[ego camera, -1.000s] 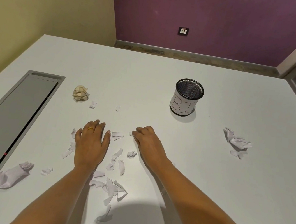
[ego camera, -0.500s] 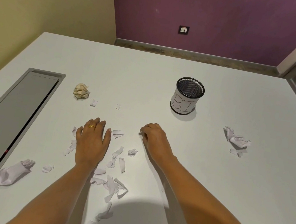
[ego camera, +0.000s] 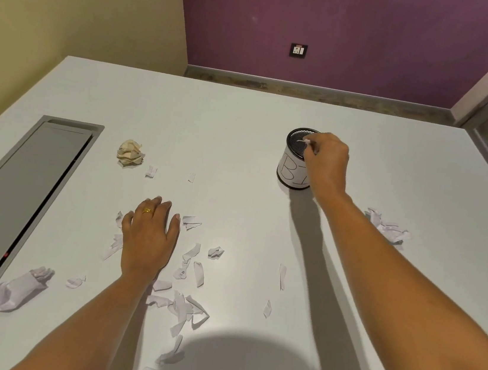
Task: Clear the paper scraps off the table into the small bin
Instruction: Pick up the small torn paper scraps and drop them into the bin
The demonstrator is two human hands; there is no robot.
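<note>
A small black mesh bin (ego camera: 292, 163) with a white paper label stands right of the table's middle. My right hand (ego camera: 327, 163) hovers at its rim and pinches a small white paper scrap (ego camera: 306, 142) over the opening. My left hand (ego camera: 149, 236) lies flat on the white table (ego camera: 244, 123), fingers straight, with a gold ring. Several torn white scraps (ego camera: 192, 258) lie around and below it. A crumpled beige paper ball (ego camera: 129, 152) sits up left. A crumpled white wad (ego camera: 387, 227) lies right of my right forearm.
A grey recessed cable hatch (ego camera: 15, 195) runs along the table's left side. A twisted white paper piece (ego camera: 10, 289) rests at its lower end. Two thin scraps (ego camera: 282, 276) lie near the middle. Purple and yellow walls stand behind the far edge.
My right hand rose from the table near the scraps and moved up and right to the bin's rim with a scrap pinched. The left hand stayed flat in place.
</note>
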